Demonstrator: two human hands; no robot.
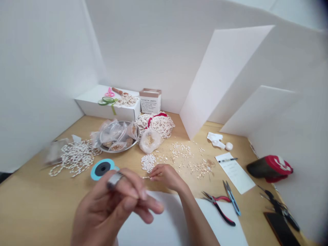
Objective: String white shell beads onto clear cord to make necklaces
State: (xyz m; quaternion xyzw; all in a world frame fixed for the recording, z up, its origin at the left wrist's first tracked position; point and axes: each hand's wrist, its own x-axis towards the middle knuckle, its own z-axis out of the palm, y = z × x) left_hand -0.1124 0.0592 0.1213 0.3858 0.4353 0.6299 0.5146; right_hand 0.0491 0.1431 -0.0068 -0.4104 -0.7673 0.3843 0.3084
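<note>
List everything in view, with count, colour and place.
cardboard box: one, white, back left
plastic-handled scissors: one pair, pink, on box
metal bowl of plastic bags: one, silver, left
shell-bead strands: three heaps, white, left, back, on box
tape roll: one, turquoise and black, before left heap
pliers: one pair, red and black, front right
thread snips: one pair, blue, beside pliers
paper sheet: one, white, right
left hand: one, raised, foreground
right hand: one, at loose beads

From my screen: pale wood table [38, 201], far corner boxed in by white walls [143, 51]. Two white boards [225, 75] stand tilted along the table's right side, one behind the other. Light soft, even, shadows faint.
</note>
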